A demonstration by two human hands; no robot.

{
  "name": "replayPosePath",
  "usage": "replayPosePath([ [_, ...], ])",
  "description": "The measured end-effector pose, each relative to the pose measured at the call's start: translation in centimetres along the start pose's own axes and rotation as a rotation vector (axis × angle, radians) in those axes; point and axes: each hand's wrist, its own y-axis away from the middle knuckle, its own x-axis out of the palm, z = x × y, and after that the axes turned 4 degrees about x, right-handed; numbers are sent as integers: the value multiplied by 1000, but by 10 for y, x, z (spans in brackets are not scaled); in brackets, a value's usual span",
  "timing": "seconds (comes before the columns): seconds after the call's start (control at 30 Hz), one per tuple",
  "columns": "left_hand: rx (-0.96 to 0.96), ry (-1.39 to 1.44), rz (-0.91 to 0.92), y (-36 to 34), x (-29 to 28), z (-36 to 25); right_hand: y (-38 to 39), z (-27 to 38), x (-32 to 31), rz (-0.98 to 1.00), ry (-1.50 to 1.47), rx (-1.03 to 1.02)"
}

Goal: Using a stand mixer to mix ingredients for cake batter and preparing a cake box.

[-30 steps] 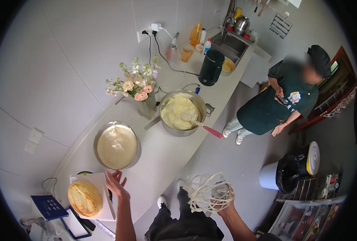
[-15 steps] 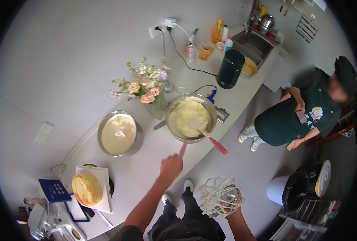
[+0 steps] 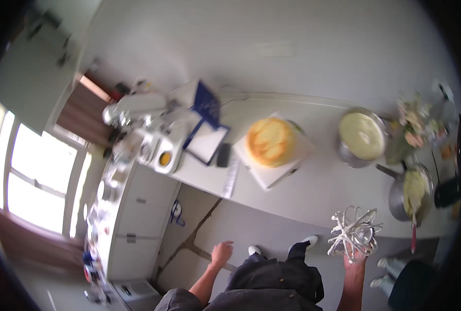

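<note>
My right hand (image 3: 356, 255) grips a mixer whisk attachment (image 3: 353, 233), its wires coated with pale cream, out past the counter's front edge. Over the floor, my left hand (image 3: 221, 253) is empty, its fingers loosely bent and partly stretched. A round golden cake (image 3: 270, 142) rests on a white square board (image 3: 264, 178) at the middle of the counter. To its right stands a metal mixing bowl (image 3: 362, 136) of smooth pale cream. Farther right, a pan (image 3: 396, 194) holds thicker yellowish cream, with a red-handled spatula (image 3: 414, 236) leaning out of it.
At the counter's left are a white stand mixer (image 3: 137, 108) and an open dark blue box (image 3: 207, 106). Flowers (image 3: 416, 122) and a dark kettle (image 3: 446, 193) stand at the right. White cabinets (image 3: 139, 223) are on the left. Another person's legs (image 3: 388, 274) show at lower right.
The view has swung left, bringing the window and cabinets in. My left hand no longer points toward the pan and is lower, over the floor. My right hand still holds the whisk attachment.
</note>
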Motion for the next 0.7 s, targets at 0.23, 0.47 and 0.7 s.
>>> replayPosePath([
  [0.23, -461, 408, 47, 142, 71, 212, -9, -133, 180, 113, 280, 287],
  [0.47, -638, 523, 180, 278, 151, 350, 56, -304, 415, 401, 607, 208],
  [0.7, -915, 929, -79, 234, 100, 407, 77, -434, 561, 680, 696, 120],
])
